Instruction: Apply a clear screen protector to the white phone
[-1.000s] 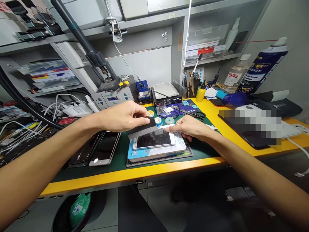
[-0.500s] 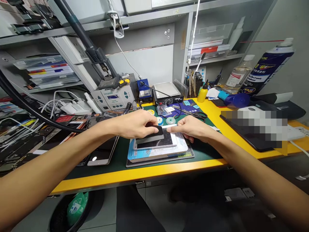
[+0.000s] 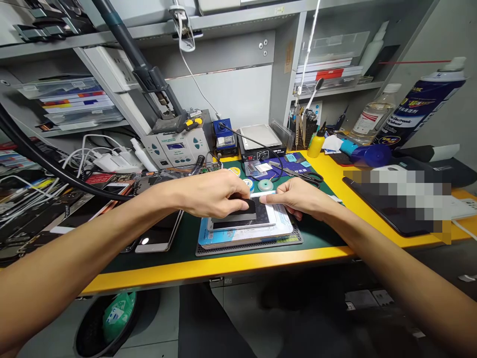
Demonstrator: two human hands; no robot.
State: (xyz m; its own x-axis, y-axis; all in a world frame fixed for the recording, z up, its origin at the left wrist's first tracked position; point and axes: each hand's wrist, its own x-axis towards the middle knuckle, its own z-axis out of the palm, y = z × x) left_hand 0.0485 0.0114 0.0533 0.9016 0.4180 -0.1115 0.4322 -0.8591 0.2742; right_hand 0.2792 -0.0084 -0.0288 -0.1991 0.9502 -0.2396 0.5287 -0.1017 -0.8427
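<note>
**Both hands working a white phone on the blue pad**

The green mat [image 3: 320, 233] is lying on the yellow bench [image 3: 372, 199], and the blue pad [image 3: 238, 239] is sitting on it near the bench's front edge. On that pad the white phone [image 3: 261, 219] is lying flat, screen up, its long axis running left to right along the bench's front edge. The left hand [image 3: 210, 194] is pressing down on the phone's left half, fingers clamped on a flat black card [image 3: 238, 217] lying against the glass. The right hand [image 3: 298, 198] is pinching a thin white strip [image 3: 263, 195] at the phone's far edge. Left of the pad another phone [image 3: 158, 238] is lying close; right of it, bare mat is leaving room.
</note>
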